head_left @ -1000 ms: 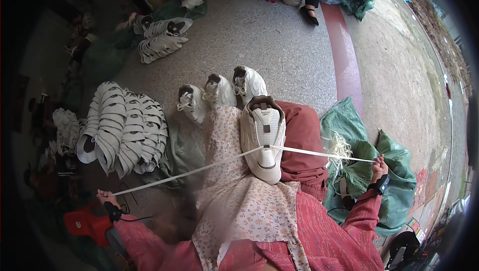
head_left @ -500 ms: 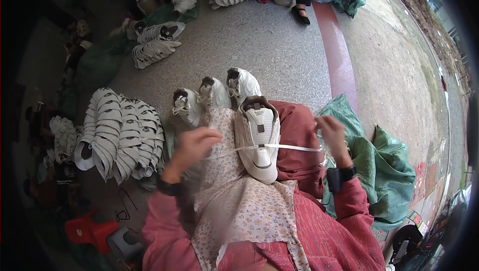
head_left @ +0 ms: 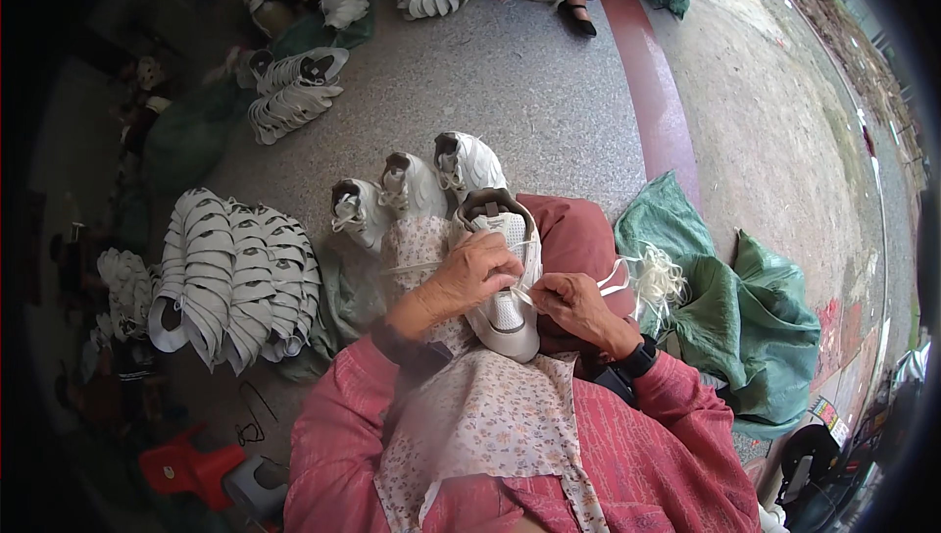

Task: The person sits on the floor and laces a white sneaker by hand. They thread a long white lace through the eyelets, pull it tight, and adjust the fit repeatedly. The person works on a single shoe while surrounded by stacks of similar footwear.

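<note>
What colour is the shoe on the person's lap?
The shoe is white with a grey collar, seen best in the head view.

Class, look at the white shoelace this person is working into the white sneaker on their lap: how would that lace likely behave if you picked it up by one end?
The white shoelace would probably hang floppy: it loops loosely beside the right hand. It likely weighs little, being thin. It may slip, so both hands pinch it at the sneaker.

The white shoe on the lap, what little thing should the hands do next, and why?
Probably pull the white lace snug across the white shoe. Both hands are close together on it: the left hand lies over the shoe's top and the right hand pinches the lace beside it, where a loose loop hangs out to the right.
</note>
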The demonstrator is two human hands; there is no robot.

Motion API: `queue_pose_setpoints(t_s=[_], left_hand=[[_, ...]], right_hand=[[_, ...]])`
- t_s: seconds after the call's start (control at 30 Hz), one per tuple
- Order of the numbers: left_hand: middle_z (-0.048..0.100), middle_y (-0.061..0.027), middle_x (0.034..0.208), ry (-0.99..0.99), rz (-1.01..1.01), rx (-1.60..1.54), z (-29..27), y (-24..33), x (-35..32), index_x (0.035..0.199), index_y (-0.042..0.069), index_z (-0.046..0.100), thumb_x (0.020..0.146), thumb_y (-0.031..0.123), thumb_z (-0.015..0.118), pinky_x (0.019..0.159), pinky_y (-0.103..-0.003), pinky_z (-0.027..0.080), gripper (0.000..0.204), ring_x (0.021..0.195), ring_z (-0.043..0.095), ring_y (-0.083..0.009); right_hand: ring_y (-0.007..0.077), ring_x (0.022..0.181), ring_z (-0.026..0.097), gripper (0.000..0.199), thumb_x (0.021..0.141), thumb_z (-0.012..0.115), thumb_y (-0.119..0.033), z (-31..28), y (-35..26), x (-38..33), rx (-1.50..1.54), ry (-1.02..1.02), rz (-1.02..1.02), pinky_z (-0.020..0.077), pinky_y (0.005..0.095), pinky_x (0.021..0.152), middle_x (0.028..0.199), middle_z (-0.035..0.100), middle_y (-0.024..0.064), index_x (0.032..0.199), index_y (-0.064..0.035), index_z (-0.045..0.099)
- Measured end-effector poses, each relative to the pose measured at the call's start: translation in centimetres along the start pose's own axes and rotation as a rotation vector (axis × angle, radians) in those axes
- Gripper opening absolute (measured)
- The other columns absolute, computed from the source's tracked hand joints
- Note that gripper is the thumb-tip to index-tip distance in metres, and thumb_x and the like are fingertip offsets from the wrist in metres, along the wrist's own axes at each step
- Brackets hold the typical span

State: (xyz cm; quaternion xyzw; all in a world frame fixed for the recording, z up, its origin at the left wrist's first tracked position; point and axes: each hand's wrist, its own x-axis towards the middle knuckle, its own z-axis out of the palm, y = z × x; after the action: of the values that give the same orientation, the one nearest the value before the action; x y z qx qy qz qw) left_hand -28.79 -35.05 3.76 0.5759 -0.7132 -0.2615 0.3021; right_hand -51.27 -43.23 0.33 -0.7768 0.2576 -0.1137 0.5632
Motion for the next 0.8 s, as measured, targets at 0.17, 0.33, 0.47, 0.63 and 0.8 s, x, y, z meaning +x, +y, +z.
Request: queue_pose_setpoints(t_s=[0.17, 0.33, 0.47, 0.63, 0.8], left_hand=[[0.057, -0.0026, 0.085, -0.100, -0.071, -0.097, -0.4, -0.4, 0.5, 0.086, 0.011, 0.071, 0.080, 0.016, 0.071, 0.092, -0.038, 0.040, 0.008, 0.096, 0.055, -0.0237], [0.058, -0.0027, 0.084, -0.088, -0.056, -0.131, 0.0, -1.0, 0.3, 0.085, 0.012, 0.073, 0.079, 0.017, 0.072, 0.094, -0.039, 0.040, 0.008, 0.096, 0.055, -0.0234], [0.058, -0.0029, 0.081, -0.053, 0.005, -0.138, 0.2, -0.9, 0.5, 0.086, 0.009, 0.072, 0.080, 0.014, 0.073, 0.086, -0.037, 0.043, 0.008, 0.091, 0.054, -0.0226], [0.059, -0.0029, 0.081, 0.002, 0.068, -0.062, -0.3, -1.0, -0.2, 0.087, 0.010, 0.073, 0.080, 0.012, 0.073, 0.086, -0.038, 0.044, 0.007, 0.088, 0.057, -0.0232], [0.060, -0.0040, 0.080, 0.043, 0.191, 0.003, -0.7, -1.1, -0.1, 0.088, 0.010, 0.072, 0.081, 0.013, 0.074, 0.079, -0.038, 0.046, 0.007, 0.081, 0.060, -0.0246]], right_hand=[[0.0169, 0.067, 0.064, 0.018, 0.089, 0.066, -0.015, 0.0, 0.8, 0.8, 0.184, -0.083, 0.184, 0.0502, 0.0335, 0.064, 0.075, 0.068, 0.0100, 0.094, 0.0025, 0.070], [0.0057, 0.065, 0.055, 0.019, 0.094, 0.064, -0.014, 0.1, -0.5, 1.6, 0.384, -0.109, 0.361, 0.0459, 0.0259, 0.058, 0.072, 0.062, -0.0002, 0.092, 0.0037, 0.070], [0.0084, 0.066, 0.058, 0.016, 0.092, 0.067, -0.015, -0.6, 0.0, 1.9, 0.397, -0.201, 0.360, 0.0471, 0.0272, 0.059, 0.074, 0.062, 0.0007, 0.093, 0.0008, 0.070], [0.0265, 0.087, 0.065, 0.025, 0.081, 0.073, -0.018, -2.3, -4.2, 2.6, -0.548, 0.042, -0.279, 0.0505, 0.0383, 0.076, 0.088, 0.063, 0.0064, 0.102, -0.0072, 0.066], [0.0293, 0.096, 0.066, 0.032, 0.077, 0.075, -0.024, -3.4, -3.6, 4.1, -0.669, -0.183, -0.413, 0.0487, 0.0402, 0.083, 0.093, 0.064, 0.0073, 0.103, -0.0105, 0.062]])
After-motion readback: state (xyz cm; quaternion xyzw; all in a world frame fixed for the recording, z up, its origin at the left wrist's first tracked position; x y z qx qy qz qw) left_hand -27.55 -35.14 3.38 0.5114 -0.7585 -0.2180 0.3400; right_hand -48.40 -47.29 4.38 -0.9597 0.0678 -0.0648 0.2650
